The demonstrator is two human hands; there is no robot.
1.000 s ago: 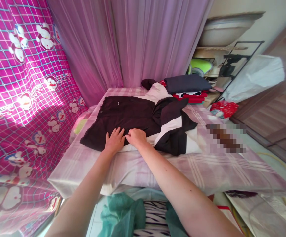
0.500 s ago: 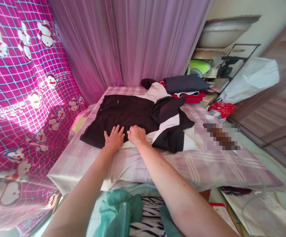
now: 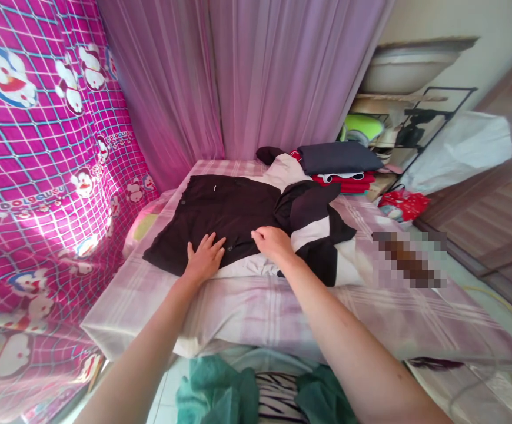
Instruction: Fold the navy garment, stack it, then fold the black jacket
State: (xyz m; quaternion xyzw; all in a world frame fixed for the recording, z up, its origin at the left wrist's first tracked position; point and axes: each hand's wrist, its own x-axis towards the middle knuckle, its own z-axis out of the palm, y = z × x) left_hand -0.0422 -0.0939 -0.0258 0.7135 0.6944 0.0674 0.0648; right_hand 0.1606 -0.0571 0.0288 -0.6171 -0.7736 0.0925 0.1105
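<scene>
A black-and-white jacket (image 3: 233, 206) lies spread on the cloth-covered table, its lower hem toward the left and a bunched black-and-white sleeve (image 3: 311, 229) at the right. Small round buttons show on the black part. My left hand (image 3: 205, 256) rests flat on the jacket's near side, fingers spread. To its right, my right hand (image 3: 273, 242) is closed with its fingers curled at the near front edge of the jacket, pinching the cloth there. White fabric shows just below both hands.
Folded clothes (image 3: 339, 162), dark on top and red beneath, are stacked at the back right. Beyond stands a rack (image 3: 424, 126) with a large basin (image 3: 415, 65) above. A pink patterned curtain (image 3: 62, 176) hangs at the left, a purple curtain (image 3: 260, 76) behind. A blurred patch covers something at right.
My right hand has slid to the right along the jacket's near edge, away from my left hand. My left hand stays flat in nearly the same place. The view has shifted slightly.
</scene>
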